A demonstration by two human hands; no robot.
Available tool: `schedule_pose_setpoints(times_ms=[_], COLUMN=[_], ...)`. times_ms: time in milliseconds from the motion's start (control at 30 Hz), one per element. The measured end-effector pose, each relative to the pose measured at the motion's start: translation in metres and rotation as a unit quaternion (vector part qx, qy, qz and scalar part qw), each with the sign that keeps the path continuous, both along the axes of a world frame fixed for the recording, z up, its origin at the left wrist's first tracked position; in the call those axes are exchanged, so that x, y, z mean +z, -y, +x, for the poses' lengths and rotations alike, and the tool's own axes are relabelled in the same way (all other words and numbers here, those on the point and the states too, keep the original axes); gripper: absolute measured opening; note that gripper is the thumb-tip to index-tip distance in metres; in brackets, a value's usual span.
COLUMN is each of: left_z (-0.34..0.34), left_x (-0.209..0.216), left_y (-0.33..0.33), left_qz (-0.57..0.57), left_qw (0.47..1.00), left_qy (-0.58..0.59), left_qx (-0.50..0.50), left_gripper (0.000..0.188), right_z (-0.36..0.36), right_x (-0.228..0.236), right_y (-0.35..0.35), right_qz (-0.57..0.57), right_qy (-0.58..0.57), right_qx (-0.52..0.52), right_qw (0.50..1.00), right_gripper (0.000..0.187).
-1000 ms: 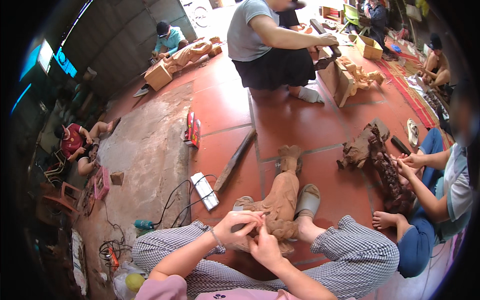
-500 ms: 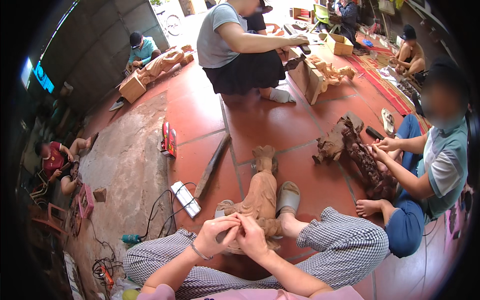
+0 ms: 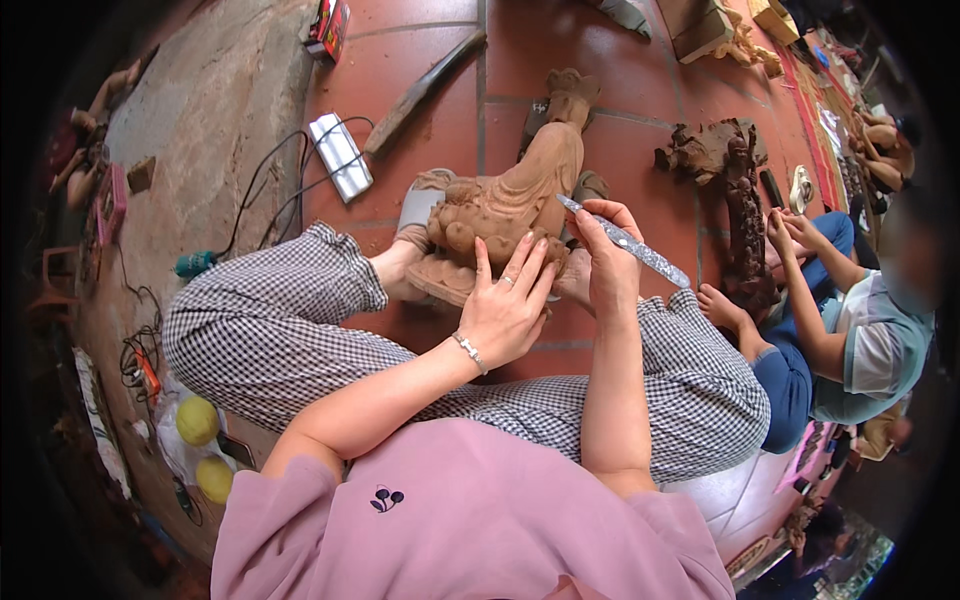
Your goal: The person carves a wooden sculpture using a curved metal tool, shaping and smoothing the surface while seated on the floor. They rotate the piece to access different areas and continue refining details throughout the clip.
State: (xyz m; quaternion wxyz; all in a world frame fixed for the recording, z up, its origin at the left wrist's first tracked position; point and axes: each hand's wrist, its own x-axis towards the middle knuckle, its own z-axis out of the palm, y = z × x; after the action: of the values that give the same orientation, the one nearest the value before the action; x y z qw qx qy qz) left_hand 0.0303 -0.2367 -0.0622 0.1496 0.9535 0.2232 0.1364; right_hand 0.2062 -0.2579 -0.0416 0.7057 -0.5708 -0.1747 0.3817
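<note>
A carved brown wooden statue [image 3: 545, 160] with draped folds lies tilted between my feet, its lotus-like base toward me. My left hand [image 3: 505, 310] rests on the rounded petals of that base, fingers spread and nearly straight. In my right hand [image 3: 613, 255] is a slim grey speckled tool [image 3: 655, 262], gripped between thumb and fingers. Its narrow end points up and left to the statue's lower folds; whether it touches the wood I cannot tell. The tool's exact kind is unclear. Part of the base is hidden under my left hand.
Left of the statue lie a white power strip [image 3: 341, 158] with black cables and a long dark wooden piece [image 3: 425, 90]. A red box [image 3: 327, 28] sits farther off. At right, a seated person [image 3: 850, 330] handles a dark carving [image 3: 745, 215]. Yellow-green round fruits [image 3: 197, 421] are at lower left.
My hands were together over the base and are now apart. The left lies on the base; the right holds the grey tool up at the statue's side. The view has tilted downward.
</note>
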Motion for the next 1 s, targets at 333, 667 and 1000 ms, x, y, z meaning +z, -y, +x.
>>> schedule_pose_setpoints(times_ms=[333,667,1000], left_z=[0.046,0.047,0.038], left_x=[-0.018,-0.019,-0.009], left_y=[0.048,0.058,0.053], left_qz=[0.104,0.096,0.079], left_qw=[0.993,0.992,0.994], left_qy=[-0.032,-0.080,-0.069], left_qx=[0.049,0.023,-0.035], left_gripper=[0.051,0.026,0.026], right_z=[-0.008,-0.009,-0.003], right_x=[0.006,0.013,0.022], right_y=[-0.015,-0.020,-0.018], right_qz=[-0.102,-0.099,-0.127], right_qy=[0.222,0.346,0.322], right_qx=[0.117,0.160,0.191], right_qw=[0.963,0.919,0.918], right_gripper=[0.010,0.009,0.006])
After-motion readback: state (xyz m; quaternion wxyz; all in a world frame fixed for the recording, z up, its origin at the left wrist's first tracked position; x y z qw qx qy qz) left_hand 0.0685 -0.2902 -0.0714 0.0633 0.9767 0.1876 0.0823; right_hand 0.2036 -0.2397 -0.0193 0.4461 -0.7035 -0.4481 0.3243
